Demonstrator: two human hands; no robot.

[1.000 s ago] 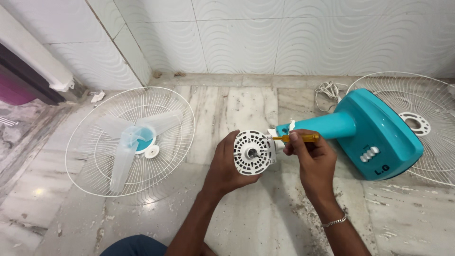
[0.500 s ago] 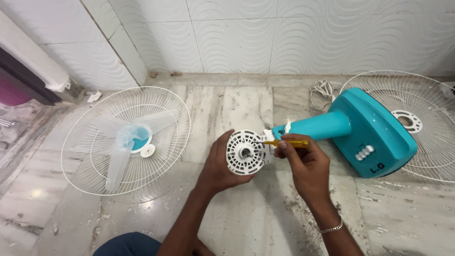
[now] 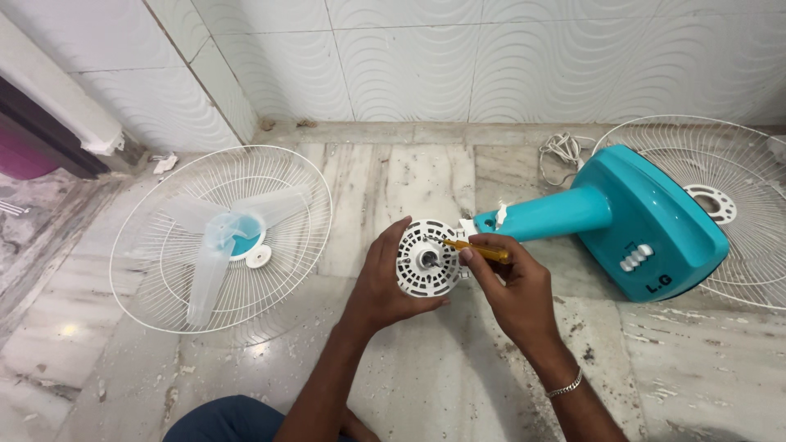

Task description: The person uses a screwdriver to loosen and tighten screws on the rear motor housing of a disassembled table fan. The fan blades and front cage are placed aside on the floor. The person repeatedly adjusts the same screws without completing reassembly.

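Below, marble floor (image 3: 409, 176), white tiled wall (image 3: 458, 57)

My left hand (image 3: 385, 282) covered the back and lower left rim of the white motor housing (image 3: 427, 263), and my right hand (image 3: 512, 290) hid most of the yellow screwdriver (image 3: 479, 248); its tip was too small to tell where it sat. The wire guard (image 3: 720, 205) behind the teal fan base (image 3: 647, 221) ran off the right edge, partly hidden by that base. My forearms were cut off at the bottom edge.
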